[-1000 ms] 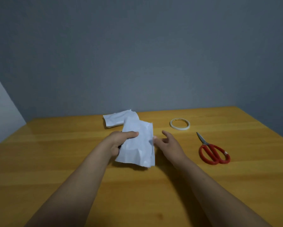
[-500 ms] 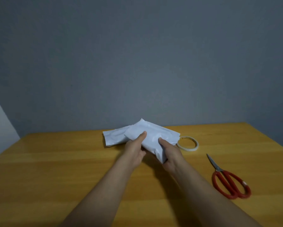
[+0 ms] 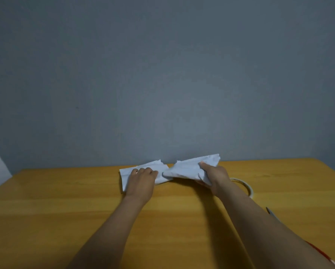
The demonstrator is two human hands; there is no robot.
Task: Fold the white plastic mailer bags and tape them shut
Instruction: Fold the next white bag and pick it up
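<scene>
Two white plastic mailer bags are at the far edge of the wooden table (image 3: 65, 210). The left mailer bag (image 3: 155, 166) lies crumpled on the table, and my left hand (image 3: 142, 179) lies over it with fingers curled onto the plastic. The right mailer bag (image 3: 186, 168), folded into a flat packet, is held just above the table. My right hand (image 3: 211, 176) grips its right end, thumb on top and fingers beneath. The two bags nearly touch at the middle.
A roll of clear tape (image 3: 247, 188) lies on the table right of my right wrist, partly hidden by the forearm. The scissors' metal tip (image 3: 269, 211) and red handles (image 3: 317, 253) peek out behind my right arm. A grey wall stands just behind the table.
My left hand let go of the folded bag and moved left onto the other bag. My right hand carried the folded bag farther back and right. The view tilted upward.
</scene>
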